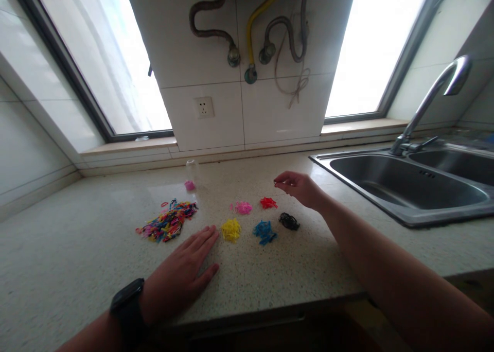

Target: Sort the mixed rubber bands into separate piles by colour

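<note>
My left hand lies flat on the counter, fingers stretched out, its fingertips beside a yellow pile of small rubber bands. My right hand is held above the counter behind the red pile, thumb and fingers pinched together; whatever is between them is too small to make out. Around the hands lie a pink pile, a blue pile and a black pile. Left of these spreads a larger heap of mixed-colour bands.
A clear container and a pink item stand near the back of the speckled counter. At the right is a steel sink with a tall tap. Pipes and a socket are on the wall.
</note>
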`<action>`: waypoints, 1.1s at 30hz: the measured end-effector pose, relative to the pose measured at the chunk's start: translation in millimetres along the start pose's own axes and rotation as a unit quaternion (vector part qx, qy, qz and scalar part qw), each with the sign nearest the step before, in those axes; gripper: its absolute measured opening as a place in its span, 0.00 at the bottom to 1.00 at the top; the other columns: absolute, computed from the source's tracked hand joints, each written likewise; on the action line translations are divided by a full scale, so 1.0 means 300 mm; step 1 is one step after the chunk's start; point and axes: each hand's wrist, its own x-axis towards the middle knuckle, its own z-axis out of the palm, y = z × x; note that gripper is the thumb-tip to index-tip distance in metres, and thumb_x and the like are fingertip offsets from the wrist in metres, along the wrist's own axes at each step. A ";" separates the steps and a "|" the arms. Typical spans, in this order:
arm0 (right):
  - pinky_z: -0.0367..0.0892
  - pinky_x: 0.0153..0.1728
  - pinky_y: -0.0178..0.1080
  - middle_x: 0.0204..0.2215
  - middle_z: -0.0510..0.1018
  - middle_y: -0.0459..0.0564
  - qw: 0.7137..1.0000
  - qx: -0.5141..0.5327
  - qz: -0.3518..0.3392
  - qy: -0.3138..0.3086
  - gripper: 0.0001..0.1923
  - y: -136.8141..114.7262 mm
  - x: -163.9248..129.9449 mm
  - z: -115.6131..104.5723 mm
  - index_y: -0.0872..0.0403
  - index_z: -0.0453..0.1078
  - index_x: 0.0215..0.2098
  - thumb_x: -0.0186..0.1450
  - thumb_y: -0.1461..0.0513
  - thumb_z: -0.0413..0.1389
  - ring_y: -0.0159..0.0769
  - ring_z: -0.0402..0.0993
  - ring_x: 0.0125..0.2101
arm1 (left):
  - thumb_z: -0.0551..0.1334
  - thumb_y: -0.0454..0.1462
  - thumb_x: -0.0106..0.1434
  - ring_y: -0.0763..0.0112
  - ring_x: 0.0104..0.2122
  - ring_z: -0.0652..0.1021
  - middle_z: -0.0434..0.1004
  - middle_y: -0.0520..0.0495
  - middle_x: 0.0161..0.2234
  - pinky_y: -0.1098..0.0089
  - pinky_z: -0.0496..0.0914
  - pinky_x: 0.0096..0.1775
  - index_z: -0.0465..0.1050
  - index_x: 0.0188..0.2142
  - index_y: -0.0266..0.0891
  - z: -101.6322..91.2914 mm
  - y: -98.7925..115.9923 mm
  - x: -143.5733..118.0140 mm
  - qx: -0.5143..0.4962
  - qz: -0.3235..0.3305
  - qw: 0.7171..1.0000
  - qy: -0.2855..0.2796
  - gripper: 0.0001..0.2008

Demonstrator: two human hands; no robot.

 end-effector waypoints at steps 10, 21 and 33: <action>0.59 0.21 0.35 0.24 0.73 0.45 1.000 0.020 0.007 0.002 0.16 -0.001 0.004 0.000 0.54 0.75 0.38 0.59 0.51 0.62 0.29 0.63 0.22 | 0.49 0.49 0.72 0.58 0.67 0.56 0.49 0.45 0.70 0.54 0.57 0.65 0.47 0.70 0.41 0.000 -0.001 -0.001 -0.007 -0.005 1.000 -0.006 0.32; 0.62 0.22 0.35 0.24 0.74 0.46 1.000 0.016 0.003 -0.003 0.15 -0.007 0.001 0.001 0.54 0.75 0.39 0.60 0.52 0.61 0.29 0.64 0.22 | 0.49 0.49 0.72 0.58 0.67 0.56 0.49 0.43 0.69 0.53 0.58 0.64 0.47 0.70 0.40 -0.003 0.001 -0.001 0.005 -0.003 1.000 -0.003 0.31; 0.63 0.23 0.35 0.29 0.80 0.51 1.000 0.005 0.004 -0.014 0.15 -0.002 0.001 -0.002 0.55 0.76 0.41 0.61 0.54 0.59 0.30 0.66 0.23 | 0.51 0.48 0.71 0.58 0.67 0.57 0.50 0.44 0.69 0.56 0.58 0.64 0.48 0.70 0.41 0.010 -0.011 -0.004 0.001 0.008 1.000 0.015 0.31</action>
